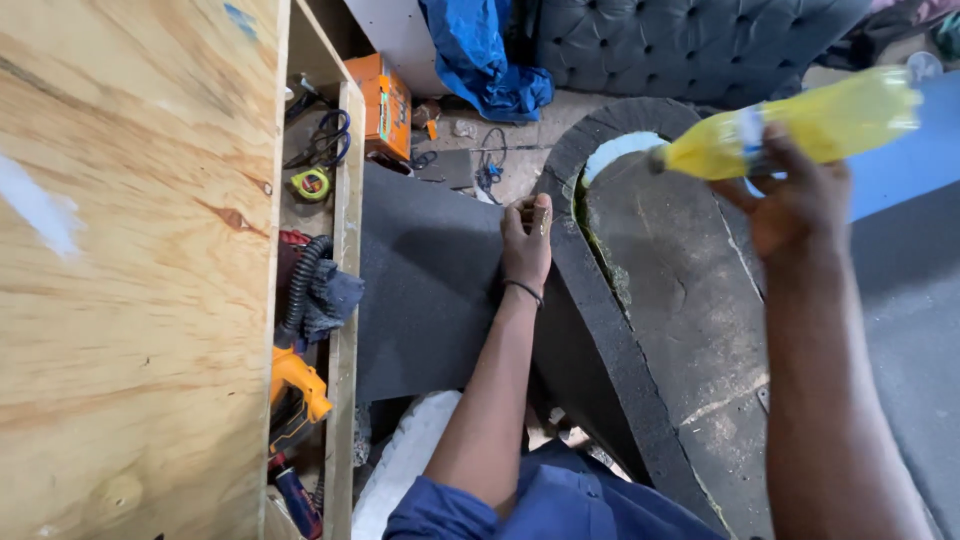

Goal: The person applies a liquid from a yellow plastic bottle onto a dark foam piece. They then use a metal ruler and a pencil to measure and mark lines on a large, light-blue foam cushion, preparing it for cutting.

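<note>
Gripping a yellow plastic bottle [800, 125], the right hand [795, 205] is raised over the dark grey fabric panel [690, 300]; the fingers are clenched around the bottle's middle, and the bottle is held nearly level, its capped end pointed left toward the panel's curved top. The bottle is blurred, so its label cannot be made out. The left hand [526, 245] is laid on the edge of the panel's padded border [590, 310], fingers curled down over it and pressed against the fabric; nothing else is grasped. A dark band is worn at that wrist. A strip of green foam is seen along the inner seam of the border, with a pale patch at the arch.

To the left, a large plywood sheet [130, 270] is stood beside a narrow wooden tray [347, 300], in which scissors [325, 140], a yellow tape measure [311, 184], a black hose and a yellow power tool [295, 385] are kept. An orange box [385, 100], a blue cloth [480, 55] and a tufted grey cushion [690, 40] are seen beyond.
</note>
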